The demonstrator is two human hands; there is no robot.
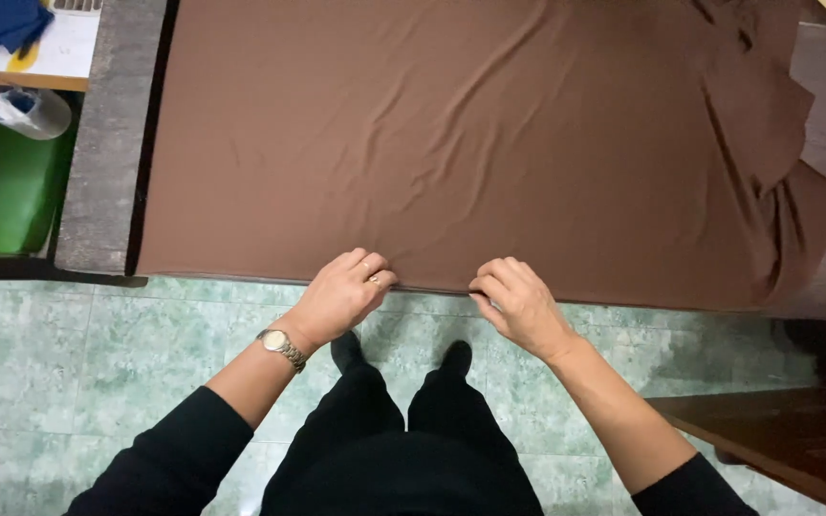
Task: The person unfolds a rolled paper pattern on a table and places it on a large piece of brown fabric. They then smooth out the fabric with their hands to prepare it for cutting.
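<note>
Pinching the brown cloth (pixel 451 143) near edge: left hand (pixel 341 291), right hand (pixel 518 304).

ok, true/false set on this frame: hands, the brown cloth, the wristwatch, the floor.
1. Both hands pinch the near edge of the brown fabric sheet. True.
2. The metal wristwatch is on the right hand. False: it is on the left hand.
3. The fabric is folded into a small square. False: it lies spread over the grey table, wrinkled, bunched at the right.
4. The floor is pale green tile. True.
</note>
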